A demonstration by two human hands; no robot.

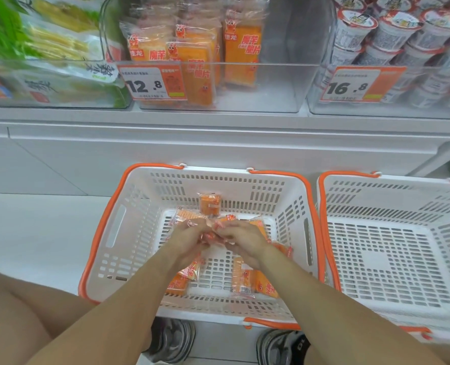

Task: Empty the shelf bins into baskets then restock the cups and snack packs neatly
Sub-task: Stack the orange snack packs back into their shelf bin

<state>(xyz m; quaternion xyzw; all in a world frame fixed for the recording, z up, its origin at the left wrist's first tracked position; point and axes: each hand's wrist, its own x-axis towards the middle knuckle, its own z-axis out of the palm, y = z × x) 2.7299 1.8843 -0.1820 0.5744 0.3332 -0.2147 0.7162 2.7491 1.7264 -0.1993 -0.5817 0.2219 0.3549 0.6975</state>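
Observation:
A white basket with orange rim [139, 206] sits on the floor below the shelf and holds several orange snack packs [209, 204]. Both my hands reach down into it. My left hand [189, 237] and my right hand [241, 239] meet in the middle, fingers curled round orange snack packs. Above, a clear shelf bin [271, 85] holds a few upright orange snack packs [200, 75] at its left side. The bin to its right [429, 109] is stacked with lidded cups [392, 32].
A second white basket [392, 233] stands to the right with nothing in it. A left bin [60, 101] holds green and yellow packs. Price tags reading 12.8 [151, 84] and 16.8 [355, 85] hang on the bins. My shoes [174, 343] are under the basket's near edge.

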